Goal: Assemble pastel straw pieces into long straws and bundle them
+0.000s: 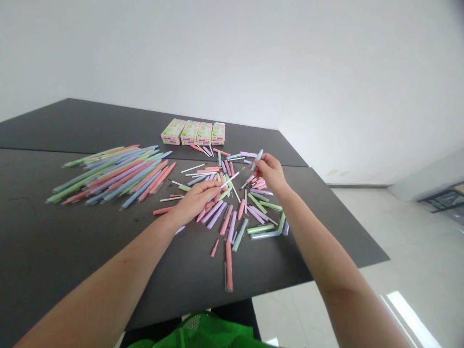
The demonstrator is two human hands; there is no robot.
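Note:
My left hand (200, 197) is closed on a thin white pen refill (231, 181), which points up and to the right with its tip toward my right hand. A bluish pen part shows beneath those fingers; I cannot tell whether the refill sits inside it. Between thumb and fingers, my right hand (271, 170) pinches a light blue pen barrel piece (257, 159), tilted upward and apart from the refill. Under and around both hands lie scattered pen parts: a green barrel (260, 229), a red barrel (229, 266), a purple barrel (216, 215) and more white refills.
A pile of long pastel pens (112, 176) lies to the left on the dark table (90, 251). Several pink and green boxes (190, 132) stand in a row at the back. The table's right edge drops to a pale tiled floor (366, 217); a white wall rises behind.

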